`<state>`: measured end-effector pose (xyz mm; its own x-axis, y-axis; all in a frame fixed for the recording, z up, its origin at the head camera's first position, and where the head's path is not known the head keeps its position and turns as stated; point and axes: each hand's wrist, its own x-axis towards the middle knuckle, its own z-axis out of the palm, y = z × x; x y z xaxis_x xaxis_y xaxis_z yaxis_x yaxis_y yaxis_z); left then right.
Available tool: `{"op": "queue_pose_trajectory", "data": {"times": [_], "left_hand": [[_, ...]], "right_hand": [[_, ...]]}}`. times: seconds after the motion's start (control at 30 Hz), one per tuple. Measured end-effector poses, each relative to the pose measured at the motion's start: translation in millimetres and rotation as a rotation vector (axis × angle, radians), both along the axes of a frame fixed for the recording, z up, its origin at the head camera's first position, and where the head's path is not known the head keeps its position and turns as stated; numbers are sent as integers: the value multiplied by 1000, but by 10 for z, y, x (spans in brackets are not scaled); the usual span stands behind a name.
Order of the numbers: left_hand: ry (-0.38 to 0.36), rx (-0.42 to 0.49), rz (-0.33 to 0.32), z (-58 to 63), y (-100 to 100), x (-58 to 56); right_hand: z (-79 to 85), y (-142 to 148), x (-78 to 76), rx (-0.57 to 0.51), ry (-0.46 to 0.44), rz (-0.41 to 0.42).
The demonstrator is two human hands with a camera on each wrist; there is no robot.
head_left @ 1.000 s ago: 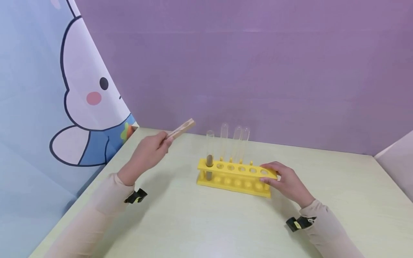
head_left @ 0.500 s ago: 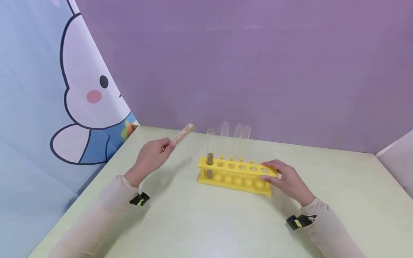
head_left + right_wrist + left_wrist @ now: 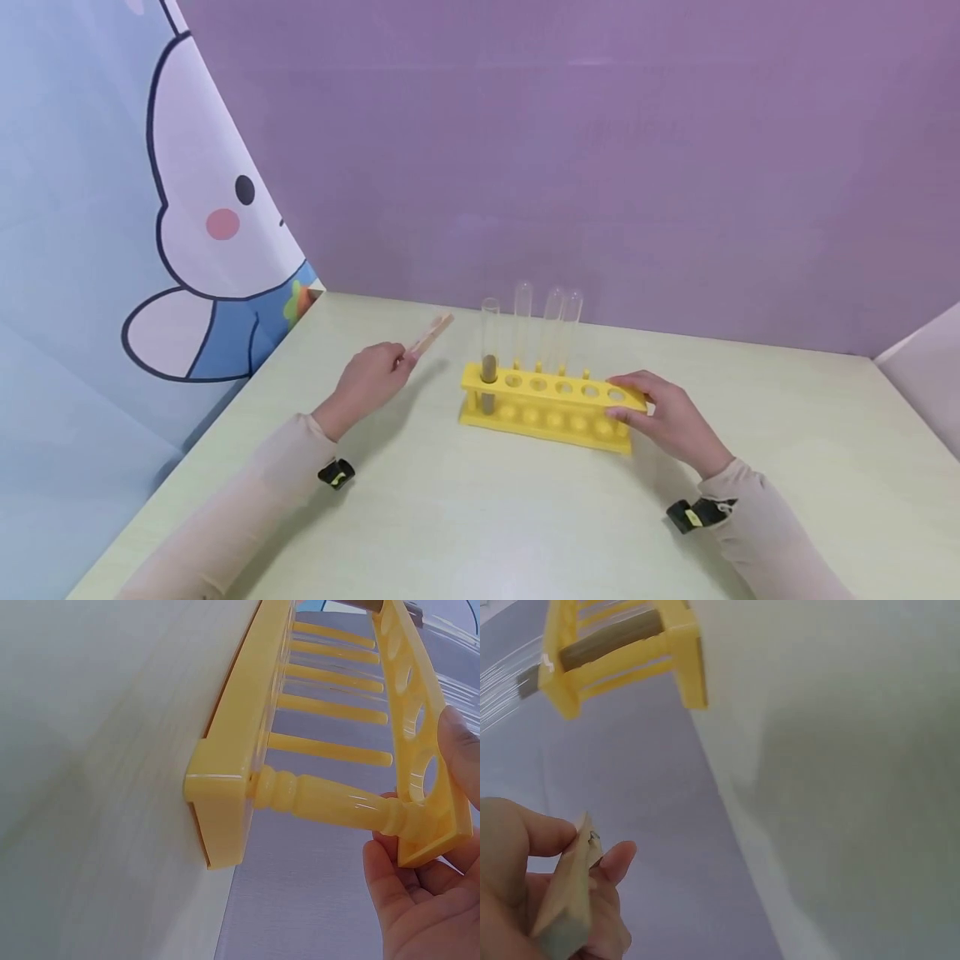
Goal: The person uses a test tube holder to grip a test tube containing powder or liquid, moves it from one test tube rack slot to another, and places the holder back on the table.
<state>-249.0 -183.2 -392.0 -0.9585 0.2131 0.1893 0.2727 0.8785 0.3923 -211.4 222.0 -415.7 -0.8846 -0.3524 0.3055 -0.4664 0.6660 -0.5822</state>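
In the head view my left hand (image 3: 369,383) holds a wooden test tube holder (image 3: 432,334), its far end pointing up and right, left of the rack and apart from it. The left wrist view shows the thumb and fingers round the wooden holder (image 3: 568,892). My right hand (image 3: 671,419) grips the right end of the yellow test tube rack (image 3: 547,435), which stands on the table. A test tube (image 3: 490,329) with dark grey-brown contents stands in the leftmost hole. Behind, several clear tubes (image 3: 522,317) sit upside down on the pegs.
The pale table (image 3: 480,525) stretches round the rack. A purple backdrop (image 3: 600,167) rises behind it. To the left hangs a blue cloth (image 3: 67,250) with a cartoon figure, and a pale panel (image 3: 922,375) stands at the right edge.
My left hand has moved right and down with the wooden test tube holder, nearer the table and the rack. The right hand stays at the rack's end, and the rack has barely shifted.
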Motion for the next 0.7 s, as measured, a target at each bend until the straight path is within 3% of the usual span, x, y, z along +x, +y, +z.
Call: {"op": "queue_pose_trajectory", "data": {"times": [0.17,0.37,0.7], "left_hand": [[-64,-24,-16,-89,38,4],[-208,-54,-4,-143,114,35],[-281,-114,14,-174,235,24]], "right_hand": [[1,0,9,-1,-3,-3],[5,-4,13,16,8,-2],[8,-5,10,0,4,3]]}}
